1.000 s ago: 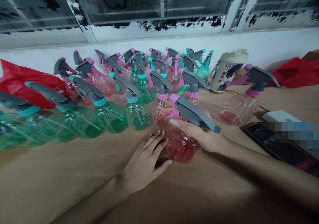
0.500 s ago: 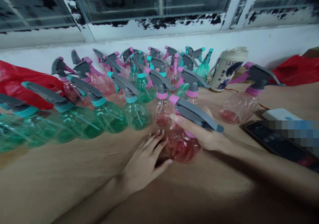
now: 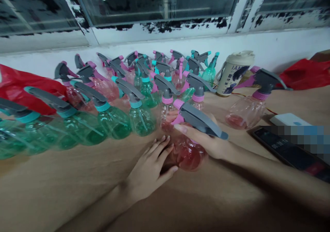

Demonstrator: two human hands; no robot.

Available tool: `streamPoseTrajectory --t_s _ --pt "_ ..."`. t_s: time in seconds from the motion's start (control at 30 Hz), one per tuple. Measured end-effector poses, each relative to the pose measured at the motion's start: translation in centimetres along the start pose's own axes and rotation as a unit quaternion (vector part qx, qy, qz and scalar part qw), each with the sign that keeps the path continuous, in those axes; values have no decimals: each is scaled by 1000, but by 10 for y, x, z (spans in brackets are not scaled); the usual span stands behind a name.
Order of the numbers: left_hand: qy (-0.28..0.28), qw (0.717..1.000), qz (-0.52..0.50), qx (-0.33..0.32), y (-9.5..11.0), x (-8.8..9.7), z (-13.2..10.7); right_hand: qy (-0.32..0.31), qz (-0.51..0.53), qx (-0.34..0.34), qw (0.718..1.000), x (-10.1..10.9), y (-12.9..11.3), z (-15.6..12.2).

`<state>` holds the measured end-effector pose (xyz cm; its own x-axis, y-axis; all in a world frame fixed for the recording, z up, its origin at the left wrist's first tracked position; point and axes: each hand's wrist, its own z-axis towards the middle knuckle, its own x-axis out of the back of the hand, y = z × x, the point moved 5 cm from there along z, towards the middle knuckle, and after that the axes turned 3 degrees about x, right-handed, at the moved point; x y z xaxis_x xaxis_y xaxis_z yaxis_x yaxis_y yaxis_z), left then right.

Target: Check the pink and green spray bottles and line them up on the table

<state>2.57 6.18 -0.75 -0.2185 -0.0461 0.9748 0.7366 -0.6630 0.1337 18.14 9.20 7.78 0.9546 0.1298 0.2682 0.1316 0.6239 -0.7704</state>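
Observation:
My right hand [image 3: 206, 139] is wrapped round the neck of a clear pink spray bottle [image 3: 189, 156], its fingers reaching past the far side. This bottle has a grey and pink trigger head and stands on the table with its lever pointing right. To its left, my left hand [image 3: 149, 170] rests palm down on the table, fingers spread and holding nothing. Its fingertips are close to the bottle; whether they touch it I cannot tell. Just behind stands another pink spray bottle [image 3: 167, 101], partly covered by my right hand's fingers.
Green spray bottles [image 3: 116, 125] line the left, with more pink and green ones behind. A pink spray bottle [image 3: 244, 111], a paper cup [image 3: 233, 74] and a phone [image 3: 286, 153] are on the right. Red plastic bags [image 3: 28, 87] lie at both sides of the wooden table [image 3: 85, 180].
My right hand's fingers have shifted from the front of the trigger to stretch out behind it. The bottle's head has moved slightly left. My left hand stays in place.

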Motion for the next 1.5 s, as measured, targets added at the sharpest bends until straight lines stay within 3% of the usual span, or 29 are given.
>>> streamPoseTrajectory --t_s 0.7,1.0,1.2,1.5 --pt "4 1000 -8 4 -1 -1 -1 -10 17 -19 1000 -1 3 0" --pt "-7 1000 -2 6 -1 -1 0 -11 -63 -33 997 0 3 1" --pt "-5 1000 5 -1 -1 -1 -1 -42 -13 -12 999 -3 0 1" --pt "4 1000 24 -4 2 0 -1 6 -35 -22 999 1 7 -10"
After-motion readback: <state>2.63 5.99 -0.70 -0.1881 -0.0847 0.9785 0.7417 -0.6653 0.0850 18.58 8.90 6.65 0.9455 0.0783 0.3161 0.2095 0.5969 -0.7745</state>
